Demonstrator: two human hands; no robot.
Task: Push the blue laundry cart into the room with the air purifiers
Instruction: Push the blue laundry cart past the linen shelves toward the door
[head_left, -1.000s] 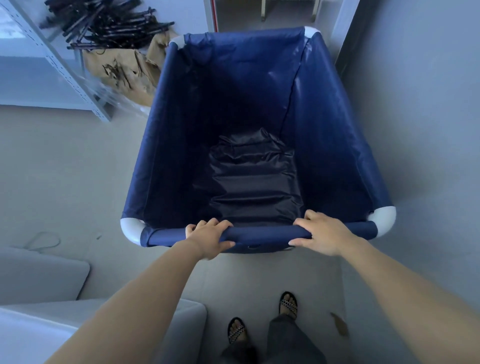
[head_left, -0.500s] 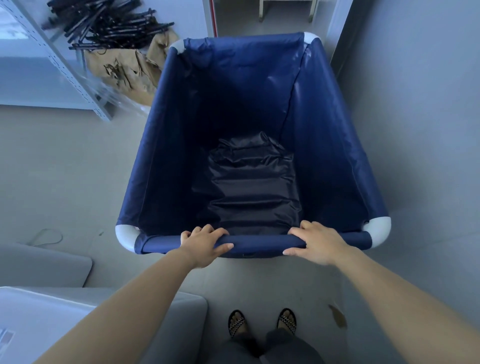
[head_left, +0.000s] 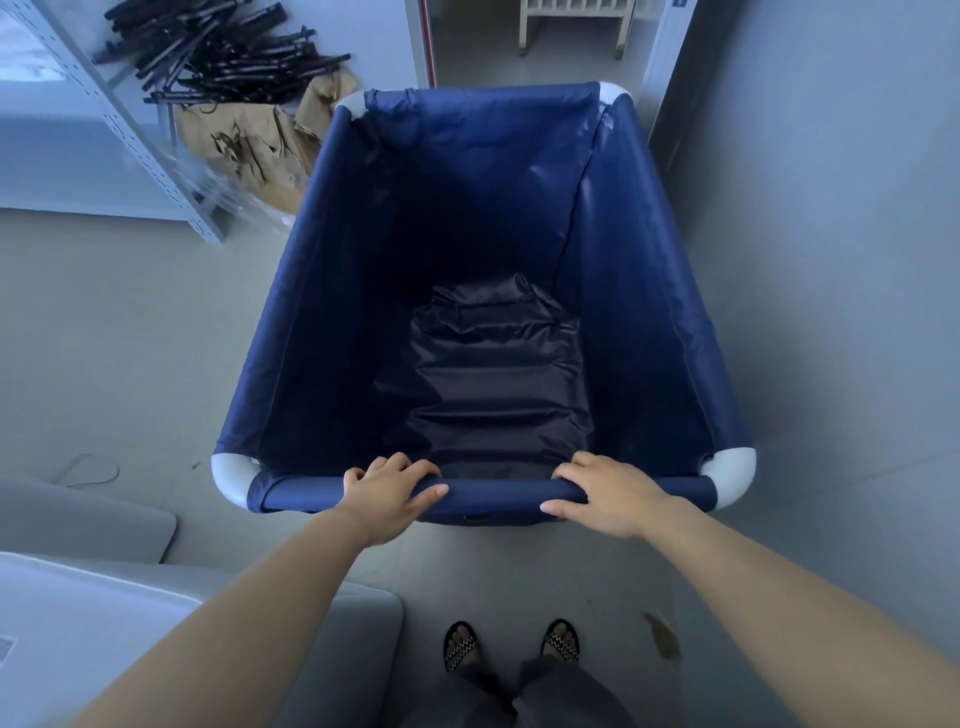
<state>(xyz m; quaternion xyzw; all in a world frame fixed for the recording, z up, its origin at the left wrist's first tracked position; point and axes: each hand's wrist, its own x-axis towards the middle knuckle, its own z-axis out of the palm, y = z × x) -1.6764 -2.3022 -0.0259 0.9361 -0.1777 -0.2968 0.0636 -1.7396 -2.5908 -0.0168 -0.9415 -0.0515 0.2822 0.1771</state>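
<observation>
The blue laundry cart (head_left: 649, 291) fills the middle of the view, a deep navy fabric bin with white corner joints and only dark fabric at its bottom. Its near rail runs across just in front of me. My left hand (head_left: 387, 491) is wrapped over that rail left of centre. My right hand (head_left: 605, 493) grips the same rail right of centre. The cart's far end points at a doorway (head_left: 535, 47) straight ahead. No air purifiers are in view.
A grey wall (head_left: 831, 260) runs close along the cart's right side. A metal shelf upright (head_left: 130, 135), crumpled brown paper (head_left: 244, 140) and a pile of black rods (head_left: 218, 47) lie at the far left. White furniture legs (head_left: 571, 26) show beyond the doorway. A grey cushioned seat (head_left: 104, 597) is at my lower left.
The cart has rolled forward toward the doorway with both hands still on the rail; more of the room beyond shows, and my feet have come level.
</observation>
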